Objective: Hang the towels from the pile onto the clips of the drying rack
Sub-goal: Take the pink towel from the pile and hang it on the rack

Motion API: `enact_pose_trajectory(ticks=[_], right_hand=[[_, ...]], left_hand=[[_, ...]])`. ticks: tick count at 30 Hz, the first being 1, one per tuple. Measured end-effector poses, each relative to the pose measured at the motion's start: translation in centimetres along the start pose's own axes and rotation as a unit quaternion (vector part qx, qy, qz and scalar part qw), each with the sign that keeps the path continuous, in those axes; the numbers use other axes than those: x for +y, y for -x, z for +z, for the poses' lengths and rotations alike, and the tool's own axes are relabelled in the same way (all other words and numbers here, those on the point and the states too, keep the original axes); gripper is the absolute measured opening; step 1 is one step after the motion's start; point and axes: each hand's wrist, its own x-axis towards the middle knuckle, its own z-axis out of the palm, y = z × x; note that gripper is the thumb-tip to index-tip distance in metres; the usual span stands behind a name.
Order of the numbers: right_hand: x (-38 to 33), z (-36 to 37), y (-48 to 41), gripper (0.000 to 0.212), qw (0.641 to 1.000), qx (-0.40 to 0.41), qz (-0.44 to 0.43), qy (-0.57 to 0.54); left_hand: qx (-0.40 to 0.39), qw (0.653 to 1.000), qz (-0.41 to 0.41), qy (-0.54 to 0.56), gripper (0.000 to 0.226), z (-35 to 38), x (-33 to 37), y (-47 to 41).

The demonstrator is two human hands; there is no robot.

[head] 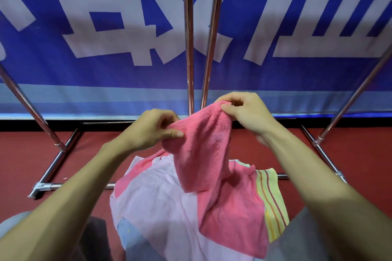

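In the head view, the pink terry-cloth towel (203, 140) is lifted in front of the person. Both hands pinch its upper edge between thumb and curled fingers: the left hand (148, 131) holds the lower, near end and the right hand (244, 112) the higher end. That edge therefore slants up from left to right, while the rest of the cloth hangs down and narrows toward the pile of pale pink, pink, light blue and yellow striped towels (161, 201) lying on the red floor (360, 154). Whether its lower tip has cleared the pile cannot be told. The chrome tube drying rack (188, 48) rises just beyond the hands, with its two middle uprights directly behind the right hand, so that hand is nearer the frame. No clips show anywhere, and they are probably above the top of the picture. If so, the towel has to travel upward along those uprights, right corner leading.
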Motion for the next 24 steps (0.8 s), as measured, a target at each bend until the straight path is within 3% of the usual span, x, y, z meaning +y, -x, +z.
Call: enact_pose_trajectory(ticks=[6, 13, 16, 20, 24], right_hand=[[1.2, 0.4, -1.3, 0.021, 0.996, 0.085, 0.003, 0.010], [1.3, 0.9, -1.6, 0.009, 0.983, 0.142, -0.028, 0.111], [0.9, 1.2, -1.3, 0.008, 0.979, 0.161, -0.034, 0.125], [-0.8, 1.2, -1.1, 0.010, 0.975, 0.185, -0.042, 0.119], [-6.5, -0.1, -2.1, 0.006, 0.965, 0.230, -0.098, 0.078]], left_hand=[[0.077, 0.992, -0.022, -0.103, 0.035, -0.7, -0.7, 0.3], [0.212, 0.976, -0.041, -0.003, 0.019, -1.8, -1.1, 0.4], [0.210, 0.972, -0.036, 0.102, 0.010, -1.9, -1.0, 0.5], [0.219, 0.974, -0.023, 0.047, 0.015, -2.8, 0.5, 0.6], [0.243, 0.963, 0.007, 0.115, 0.014, -7.3, 4.2, 0.0]])
